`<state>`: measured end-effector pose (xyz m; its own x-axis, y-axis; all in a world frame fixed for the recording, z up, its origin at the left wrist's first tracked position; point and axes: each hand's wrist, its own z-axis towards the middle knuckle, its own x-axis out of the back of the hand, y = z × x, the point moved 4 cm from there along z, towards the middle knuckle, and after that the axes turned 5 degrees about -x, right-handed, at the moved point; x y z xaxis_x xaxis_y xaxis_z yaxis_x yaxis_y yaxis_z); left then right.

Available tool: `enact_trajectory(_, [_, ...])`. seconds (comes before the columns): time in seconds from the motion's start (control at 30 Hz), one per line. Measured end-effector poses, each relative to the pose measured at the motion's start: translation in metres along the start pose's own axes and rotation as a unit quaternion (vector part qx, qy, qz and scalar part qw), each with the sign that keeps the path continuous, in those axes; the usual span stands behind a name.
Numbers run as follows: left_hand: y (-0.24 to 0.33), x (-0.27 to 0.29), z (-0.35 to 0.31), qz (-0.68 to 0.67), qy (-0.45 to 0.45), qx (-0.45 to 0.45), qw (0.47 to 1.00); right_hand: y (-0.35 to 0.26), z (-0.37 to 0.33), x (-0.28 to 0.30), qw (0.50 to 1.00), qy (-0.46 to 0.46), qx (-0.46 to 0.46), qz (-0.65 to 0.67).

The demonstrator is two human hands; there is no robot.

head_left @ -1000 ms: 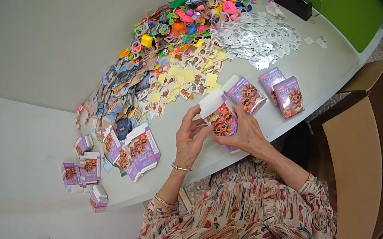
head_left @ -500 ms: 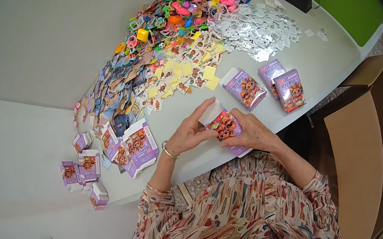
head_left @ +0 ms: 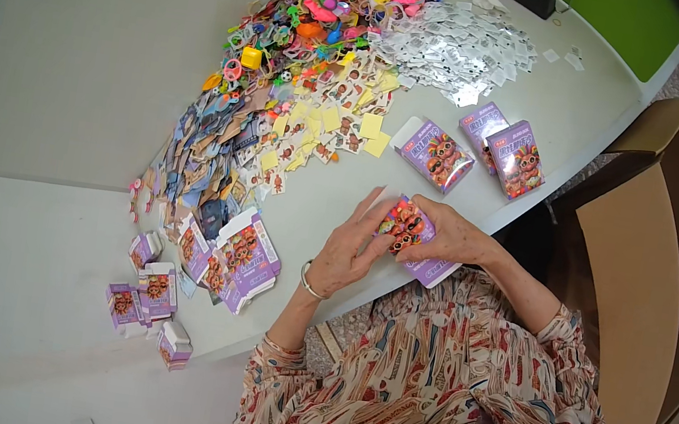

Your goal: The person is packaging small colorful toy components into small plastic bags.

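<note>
Between my two hands, just above the near edge of the table, is a small purple carton (head_left: 410,230) with a colourful cartoon print on its front. My left hand (head_left: 344,250) grips its left side, thumb across the front and fingers up by the pale end flap. From the right, my right hand (head_left: 452,233) wraps round the carton with the thumb on its front. The carton's back and inside are hidden. Just beyond my hands stands a similar carton with a white end flap (head_left: 435,158); two more purple cartons (head_left: 517,159) lie to its right.
Flattish purple cartons (head_left: 245,255) lie left of my left arm, with several smaller ones (head_left: 158,290) farther left. Piled along the back are folded papers (head_left: 199,156), sticker cards (head_left: 331,119), bright plastic trinkets (head_left: 315,24) and white packets (head_left: 460,50). A large open cardboard box (head_left: 630,264) stands right.
The carton in my hands has shifted slightly right and tilted. My left hand has moved right and turned inward, with its fingers now closer over the flap end.
</note>
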<state>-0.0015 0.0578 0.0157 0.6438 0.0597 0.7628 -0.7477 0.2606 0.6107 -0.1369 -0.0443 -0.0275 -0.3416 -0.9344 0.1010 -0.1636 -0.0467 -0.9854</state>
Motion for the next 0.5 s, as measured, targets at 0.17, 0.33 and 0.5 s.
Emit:
enact_trajectory(0.17, [0.016, -0.002, 0.004, -0.146, 0.129, 0.126, 0.973, 0.000, 0.000, 0.003, 0.997, 0.009, -0.017, 0.073])
enact_trajectory(0.33, [-0.001, -0.005, -0.001, -0.367, 0.184, 0.241, 0.880, -0.001, -0.001, 0.002, 1.000, 0.005, -0.018, 0.001])
enact_trajectory(0.5, [-0.004, -0.005, 0.000, -0.403, 0.178, 0.281, 0.852, 0.000, -0.002, 0.002, 1.000, -0.001, -0.027, -0.004])
